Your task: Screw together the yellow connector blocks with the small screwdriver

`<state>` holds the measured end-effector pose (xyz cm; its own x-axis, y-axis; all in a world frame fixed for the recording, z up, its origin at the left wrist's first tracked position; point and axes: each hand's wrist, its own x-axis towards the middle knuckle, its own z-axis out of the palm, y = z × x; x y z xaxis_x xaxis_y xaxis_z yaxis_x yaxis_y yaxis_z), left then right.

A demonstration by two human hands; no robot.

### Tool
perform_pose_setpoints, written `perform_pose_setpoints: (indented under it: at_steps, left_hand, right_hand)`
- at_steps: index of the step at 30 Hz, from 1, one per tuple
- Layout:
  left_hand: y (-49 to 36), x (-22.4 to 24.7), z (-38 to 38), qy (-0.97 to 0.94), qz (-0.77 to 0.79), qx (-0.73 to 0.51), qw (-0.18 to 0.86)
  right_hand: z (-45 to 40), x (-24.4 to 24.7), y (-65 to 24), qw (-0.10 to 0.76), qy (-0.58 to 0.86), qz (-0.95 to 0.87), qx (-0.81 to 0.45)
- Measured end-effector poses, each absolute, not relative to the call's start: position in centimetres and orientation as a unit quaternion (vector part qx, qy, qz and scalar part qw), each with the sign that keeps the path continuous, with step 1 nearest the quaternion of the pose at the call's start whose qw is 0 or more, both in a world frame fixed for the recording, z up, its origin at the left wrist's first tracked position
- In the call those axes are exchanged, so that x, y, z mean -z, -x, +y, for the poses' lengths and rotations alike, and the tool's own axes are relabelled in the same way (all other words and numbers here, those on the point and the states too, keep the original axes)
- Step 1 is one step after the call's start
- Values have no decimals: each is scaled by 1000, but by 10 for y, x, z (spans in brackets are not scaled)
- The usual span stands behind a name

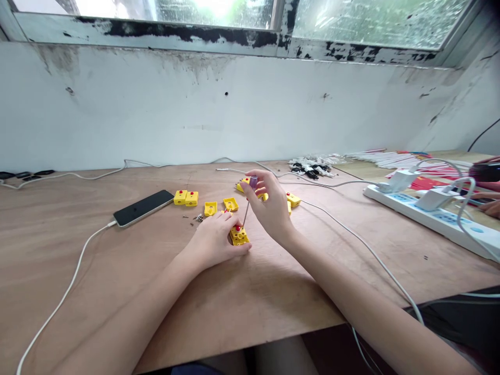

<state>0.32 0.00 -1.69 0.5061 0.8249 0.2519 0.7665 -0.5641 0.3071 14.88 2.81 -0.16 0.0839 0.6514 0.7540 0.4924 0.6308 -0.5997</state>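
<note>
My left hand (214,238) is closed around a small yellow block (239,237) with a red button, holding it against the wooden table. In my right hand (270,203) is a screwdriver (246,212) with a purple handle, pinched between the fingers. Its thin shaft slants down, and the tip meets the yellow block beside the red button. Just behind my left hand lie two open yellow shells (211,209) and a small pile of screws (199,217). More yellow pieces (292,199) lie behind and beside my right hand, partly hidden by it.
A phone (143,208) on a white cable lies left, near two yellow blocks (186,198). A white power strip (433,221) with chargers stands right. Black and white parts (312,166) are heaped at the back. Another person's hand (491,203) shows at the right edge.
</note>
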Motion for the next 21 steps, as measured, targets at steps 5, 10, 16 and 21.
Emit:
perform_pose_setpoints:
  at_steps: [5, 10, 16, 21]
  left_hand:
    - [-3, 16, 0, -862, 466, -181, 80]
    - [-1, 15, -1, -863, 463, -182, 89]
    - [-2, 18, 1, -866, 458, -184, 79]
    - [-1, 18, 1, -865, 460, -183, 81]
  right_hand:
    - [33, 3, -150, 586, 407, -691, -121]
    - [39, 6, -154, 601, 423, -657, -170]
    - [32, 1, -147, 583, 410, -692, -115]
    - [37, 5, -151, 564, 391, -705, -181]
